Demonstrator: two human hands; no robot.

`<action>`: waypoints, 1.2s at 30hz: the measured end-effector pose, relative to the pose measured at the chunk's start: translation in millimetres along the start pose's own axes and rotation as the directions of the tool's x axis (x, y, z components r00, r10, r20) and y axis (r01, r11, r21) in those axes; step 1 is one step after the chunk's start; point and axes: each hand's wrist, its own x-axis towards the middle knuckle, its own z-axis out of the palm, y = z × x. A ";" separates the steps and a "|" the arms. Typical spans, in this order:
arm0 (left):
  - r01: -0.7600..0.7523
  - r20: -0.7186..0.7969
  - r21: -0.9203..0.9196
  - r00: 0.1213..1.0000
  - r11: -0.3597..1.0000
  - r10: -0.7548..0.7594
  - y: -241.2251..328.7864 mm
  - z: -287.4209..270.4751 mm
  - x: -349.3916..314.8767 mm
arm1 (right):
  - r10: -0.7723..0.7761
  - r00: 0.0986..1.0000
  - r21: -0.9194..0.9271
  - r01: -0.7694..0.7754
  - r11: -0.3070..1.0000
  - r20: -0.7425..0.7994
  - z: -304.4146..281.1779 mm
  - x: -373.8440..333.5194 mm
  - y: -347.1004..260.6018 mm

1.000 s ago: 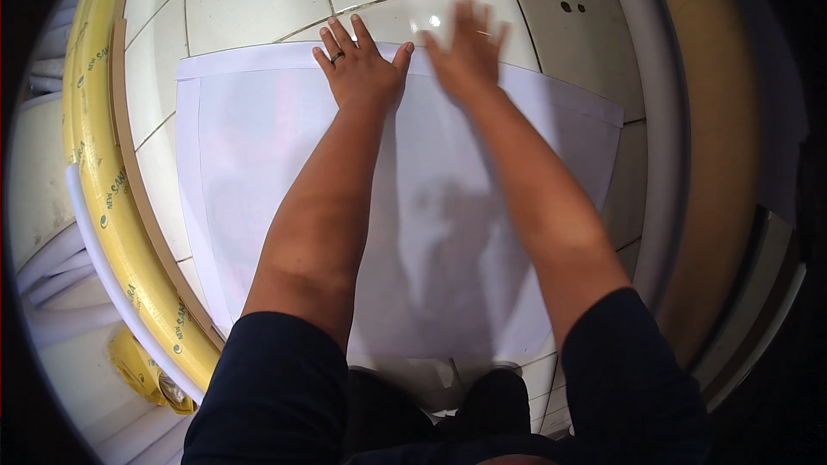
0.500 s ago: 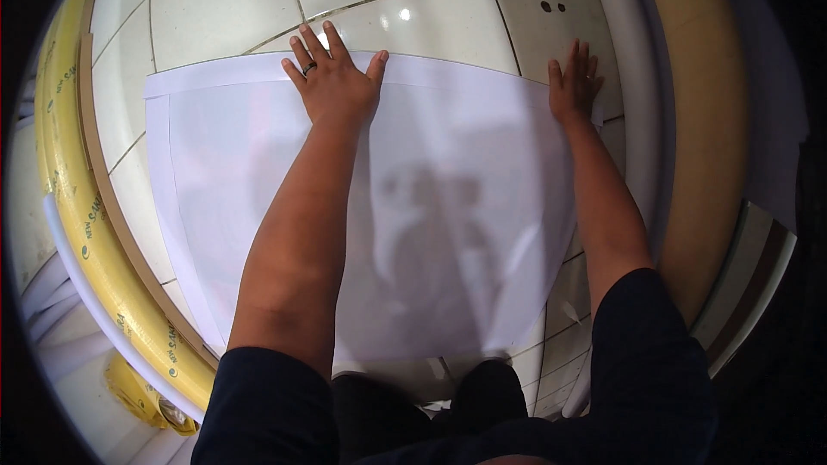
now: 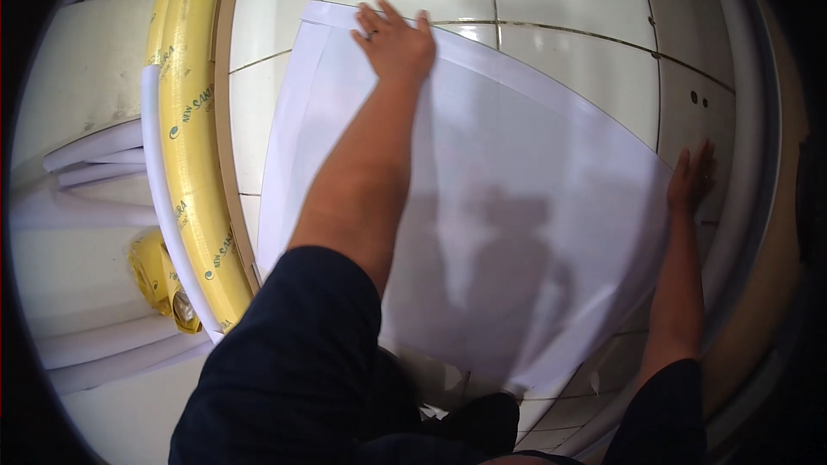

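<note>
A large white sheet (image 3: 482, 146), with strips like folded borders along its far and left edges, lies spread on the tiled floor. My left hand (image 3: 396, 45) rests palm down on its far border, close to the far left corner. The fingers are spread, their tips reaching past the edge, and one wears a dark ring. My right hand (image 3: 691, 179) is at the sheet's far right corner, fingers stretched out and pointing away from me. Neither hand grips anything. Shadows of my head and arms fall across the sheet, and my left forearm hides part of it.
Along the left runs a long roll in yellow printed wrapping (image 3: 188, 112), beside a thin white tube (image 3: 157, 146). Further left lie white rolls (image 3: 95, 159) and a crumpled yellow wrapper (image 3: 153, 271). Long pale rolls (image 3: 760, 120) border the right side.
The view has swung to the left. My left hand has slid left along the far border toward the corner. My right hand stays by the far right corner.
</note>
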 end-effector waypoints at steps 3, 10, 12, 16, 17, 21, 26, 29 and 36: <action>0.085 0.028 0.057 0.996 0.995 -0.086 -49.5 -13.7 47.2 | 0.033 0.999 -0.003 -0.033 0.999 0.041 -1.1 0.6 -4.5; 0.057 0.058 0.169 0.996 0.984 -0.068 -62.3 -0.7 83.8 | -0.016 1.000 -0.022 0.016 1.000 0.008 -8.8 4.2 21.0; -0.016 0.027 0.219 1.000 0.976 0.010 -96.0 1.3 91.2 | -0.071 0.997 0.100 0.071 0.992 -0.007 1.2 5.3 13.3; -0.144 -0.013 0.187 0.989 0.972 0.149 -165.1 -15.4 -9.1 | 0.006 0.999 -0.016 -0.006 1.000 0.034 -4.6 2.9 -13.2; -0.196 0.009 0.216 0.980 0.957 0.198 -186.8 -25.2 -52.4 | 0.029 0.997 -0.014 -0.028 0.999 0.066 -11.8 4.2 -20.6; -0.178 0.037 0.126 0.984 0.976 0.175 -233.0 -47.8 -246.2 | 0.076 0.991 -0.048 -0.071 0.996 0.113 -29.8 14.0 -20.6; -0.116 0.014 0.080 0.993 0.990 0.115 -219.3 -57.6 -259.9 | 0.120 0.988 -0.134 -0.106 0.985 0.100 -34.1 11.0 -19.0; -0.077 0.014 0.085 0.997 0.993 0.076 -219.9 -54.6 -260.8 | 0.161 0.987 -0.099 -0.159 0.982 0.013 -38.5 -22.4 -18.3; -0.085 0.015 0.117 0.996 0.990 0.084 -220.1 -60.8 -260.9 | 0.704 0.679 0.614 -0.651 0.446 0.208 -86.0 -103.6 -59.1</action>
